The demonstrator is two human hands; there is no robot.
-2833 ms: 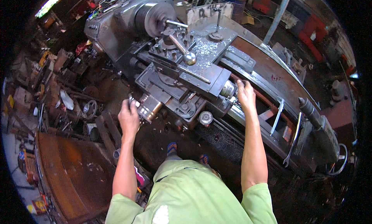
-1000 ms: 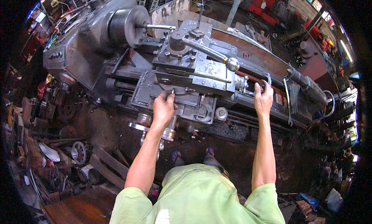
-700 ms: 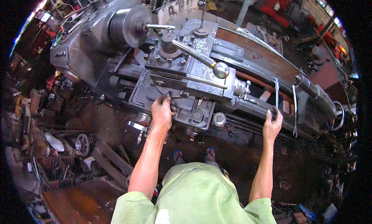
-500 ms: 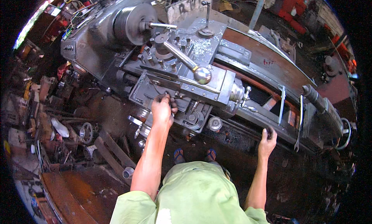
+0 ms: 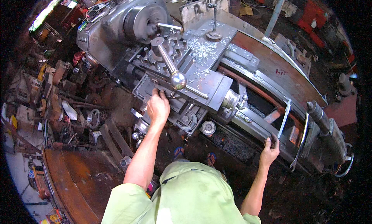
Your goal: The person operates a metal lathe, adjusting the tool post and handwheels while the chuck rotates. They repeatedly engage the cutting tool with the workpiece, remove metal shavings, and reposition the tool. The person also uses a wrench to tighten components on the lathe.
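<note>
My left hand [image 5: 158, 108] reaches over the carriage tray [image 5: 142, 90] of a metal lathe. Its fingers are bent downward, and whatever they grip is hidden beneath them. Above it a steel lever with a ball end [image 5: 178, 80] rises from the tool post [image 5: 157, 42], which is ringed by square-headed bolts. A round chuck [image 5: 145, 23] looks blurred, as if spinning, beside a pale bar [image 5: 169, 27]. My right hand [image 5: 269, 152] is by the front edge of the lathe bed [image 5: 252, 125], thumb and fingers apart, with nothing seen in it.
Metal chips [image 5: 205, 48] lie scattered on the carriage. A long wrench [image 5: 299, 146] and a flat metal strip [image 5: 285, 117] rest across the bed, near the tailstock [image 5: 321, 116]. Scrap metal and a handwheel [image 5: 93, 118] crowd the left floor, beside a rusty plate [image 5: 69, 185].
The view has shifted and tilted slightly. The lever's ball appears further left, nearer above my left hand. That hand's fingers now point further forward, and my right hand sits closer to the bed edge.
</note>
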